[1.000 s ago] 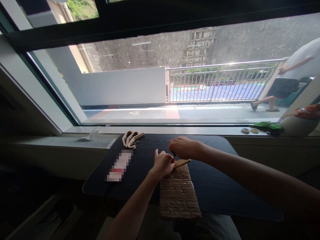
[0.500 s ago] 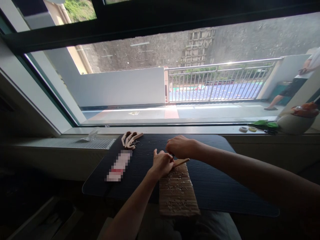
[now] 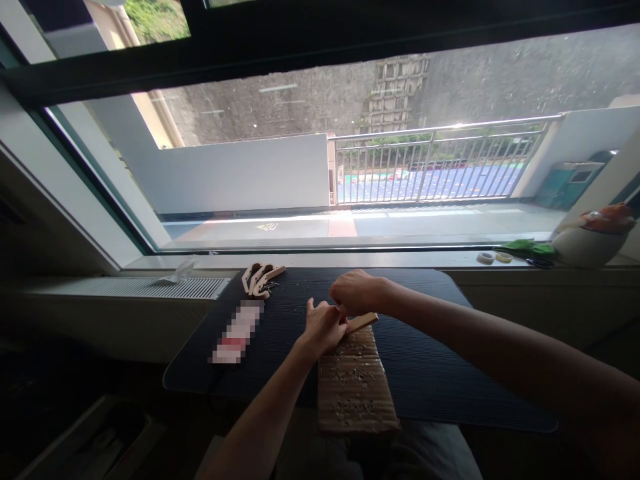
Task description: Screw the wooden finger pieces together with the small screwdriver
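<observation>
**Both hands closed over a wooden stick at the top of the cardboard**

I see my left hand [image 3: 325,325] wrapped around the near end of a short wooden stick [image 3: 363,322]. The fingers are closed on it and the thumb points up. The stick lies slanted, its free end poking out to the right, just over the far edge of a sheet of cardboard [image 3: 356,383]. The cardboard is sprinkled with small pale chips and lies on the black table [image 3: 430,363], with its near end hanging over the table's edge toward me.

My right hand [image 3: 356,292] sits just behind the left one and touches it. It is curled tight into a fist over the stick. I cannot make out what it grips inside.

To the left on the table lies a flat pack [image 3: 237,331] with a red band. Beyond it, near the far edge, a small heap of curved wooden pieces [image 3: 263,277] rests together. On the window sill at the right are two rolls of tape [image 3: 493,257] beside something green [image 3: 529,249]. A vent grille [image 3: 150,287] runs along to the left of the table.
</observation>
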Motion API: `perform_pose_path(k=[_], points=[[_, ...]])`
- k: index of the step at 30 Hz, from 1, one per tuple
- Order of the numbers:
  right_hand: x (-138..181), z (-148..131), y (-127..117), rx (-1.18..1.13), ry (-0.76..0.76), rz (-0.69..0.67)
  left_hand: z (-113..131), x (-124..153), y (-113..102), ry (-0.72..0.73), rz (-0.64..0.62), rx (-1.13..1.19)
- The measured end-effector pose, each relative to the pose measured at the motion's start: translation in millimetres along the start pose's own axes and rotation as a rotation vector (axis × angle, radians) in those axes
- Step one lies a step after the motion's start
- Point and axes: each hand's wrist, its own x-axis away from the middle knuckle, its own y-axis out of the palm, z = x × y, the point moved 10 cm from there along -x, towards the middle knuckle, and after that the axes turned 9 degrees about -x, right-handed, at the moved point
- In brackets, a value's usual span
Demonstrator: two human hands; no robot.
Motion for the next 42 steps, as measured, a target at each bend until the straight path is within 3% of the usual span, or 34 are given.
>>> perform_pose_path(k=[9,14,19,27,33,42], points=[[0,4,4,-0.025,-0.112,0.039,1,2,0,0.010,0.003,0.005],[-5,12,7,-0.082,-0.060,0.087,2,2,0,0.016,-0.006,0.010],[3,18,4,-0.073,0.003,0.031,2,3,-2,0.004,-0.014,0.009],[5,15,2,-0.037,-0.031,0.061,4,3,-2,0.017,-0.012,0.024],[7,19,-1,-0.024,0.034,0.068,1,2,1,0.007,-0.010,0.003],[8,2,0,-0.035,-0.101,0.036,2,5,-7,-0.012,0.021,0.028]])
